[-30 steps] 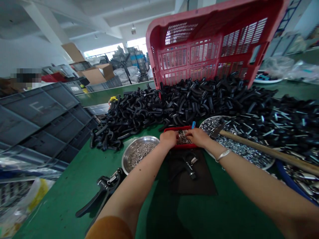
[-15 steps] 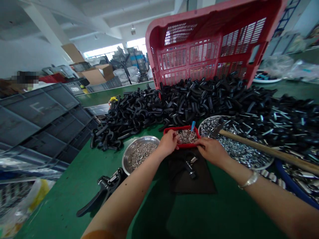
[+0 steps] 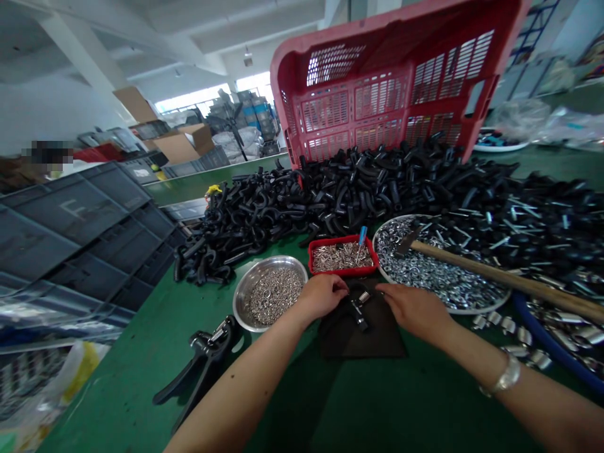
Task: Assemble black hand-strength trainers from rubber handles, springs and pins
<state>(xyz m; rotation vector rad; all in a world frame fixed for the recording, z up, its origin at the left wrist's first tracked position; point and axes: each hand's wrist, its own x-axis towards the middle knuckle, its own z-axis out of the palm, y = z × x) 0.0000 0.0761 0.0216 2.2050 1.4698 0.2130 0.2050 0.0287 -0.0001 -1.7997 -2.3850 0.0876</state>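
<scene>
A black plastic clamp part (image 3: pixel 357 316) with a small metal spring lies on a dark square mat (image 3: pixel 377 343). My left hand (image 3: pixel 323 294) is at the mat's upper left, thumb and fingers pinched beside the part; whatever they hold is too small to make out. On the other side, my right hand (image 3: pixel 415 311) hovers by the mat's right edge, fingers stretched toward the part and apart from it. Just beyond stands a red tray (image 3: pixel 343 273) of small metal pins with a blue-handled tool (image 3: pixel 362 236) in it.
A steel bowl (image 3: pixel 240 308) of small rings stands left, near a black spring clamp (image 3: pixel 202 352). To the right, a hammer (image 3: pixel 500 277) lies across a dish (image 3: pixel 453 311) of metal pieces. Black parts (image 3: pixel 340 189) are heaped before a red crate (image 3: pixel 377 107). Grey crates (image 3: pixel 85 220) stand left.
Both hands have let go of the red tray and moved back toward me, to either side of the clamp part. The right hand has also moved slightly right.
</scene>
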